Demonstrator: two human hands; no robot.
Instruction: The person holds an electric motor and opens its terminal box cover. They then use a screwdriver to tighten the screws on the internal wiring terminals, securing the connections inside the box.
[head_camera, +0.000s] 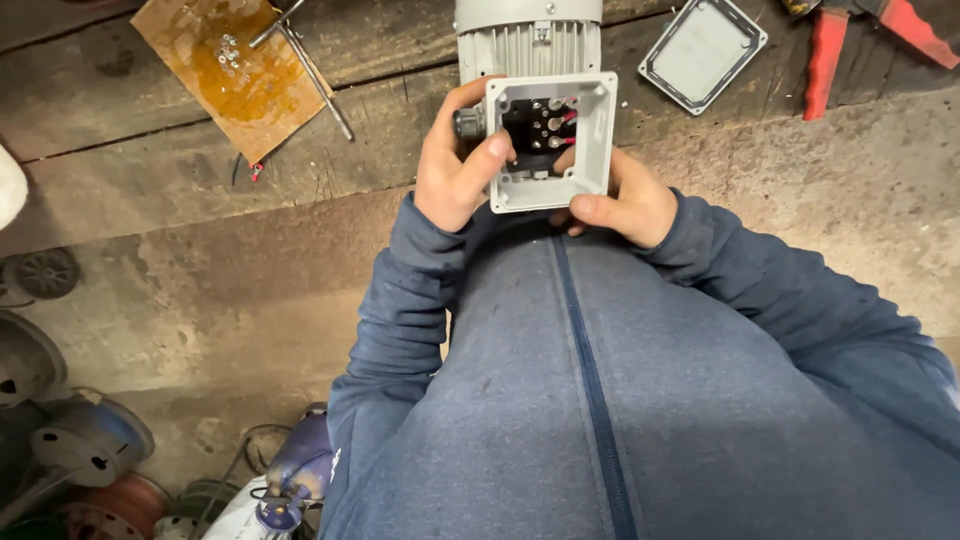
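A grey electric motor (528, 38) with cooling fins stands on the wooden bench. Its open grey terminal box (598, 130) faces me, showing a black terminal block (540, 125) with metal studs and red wire ends. My left hand (455, 165) grips the box's left side, thumb resting on its lower left edge by the cable gland. My right hand (620, 205) holds the box from below right, fingers curled under its bottom edge. My blue sleeves and zipped sweatshirt fill the lower view.
The grey square box cover (702, 50) lies at the upper right, beside red-handled pliers (830, 55). A brown cardboard piece (235, 70) carries several small nuts, with a metal T-handle wrench (310, 65) on it. Motor parts and wheels sit on the floor at left (85, 440).
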